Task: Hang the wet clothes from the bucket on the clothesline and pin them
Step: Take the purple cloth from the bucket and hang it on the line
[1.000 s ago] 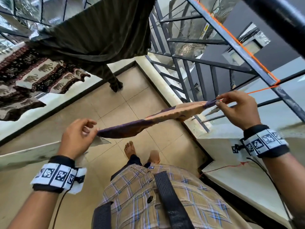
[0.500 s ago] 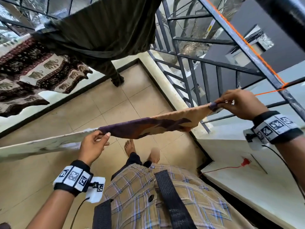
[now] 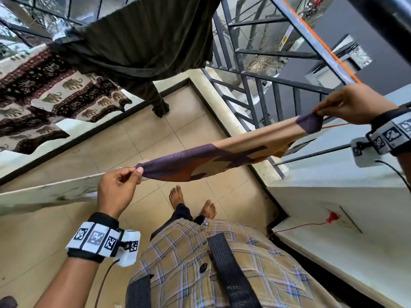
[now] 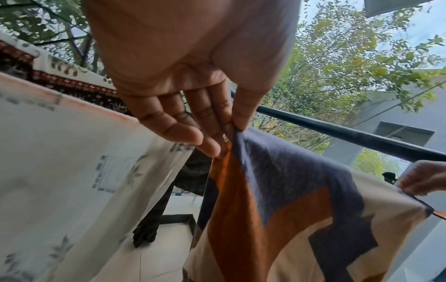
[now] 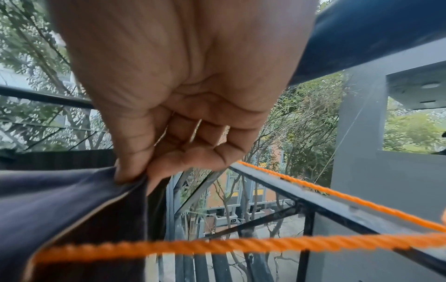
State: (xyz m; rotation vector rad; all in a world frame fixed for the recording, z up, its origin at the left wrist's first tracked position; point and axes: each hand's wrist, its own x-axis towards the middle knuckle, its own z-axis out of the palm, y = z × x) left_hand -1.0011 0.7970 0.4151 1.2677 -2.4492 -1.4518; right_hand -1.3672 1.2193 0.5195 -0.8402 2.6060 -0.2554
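My right hand (image 3: 353,103) has lifted toward the right edge, pinching one corner of the purple-and-tan cloth (image 3: 222,156) over the orange clothesline (image 5: 217,246) at mid-frame, while my left hand (image 3: 117,185) pinches the other corner.

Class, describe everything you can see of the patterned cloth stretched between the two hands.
The patterned cloth is thin, soft-looking fabric in beige with purple and orange angular shapes. It is stretched out lengthwise, sagging slightly, above the tiled floor. The left hand pinches one purple corner between thumb and fingers; the right hand pinches the opposite purple corner. In the right wrist view, the orange clothesline runs under that corner.
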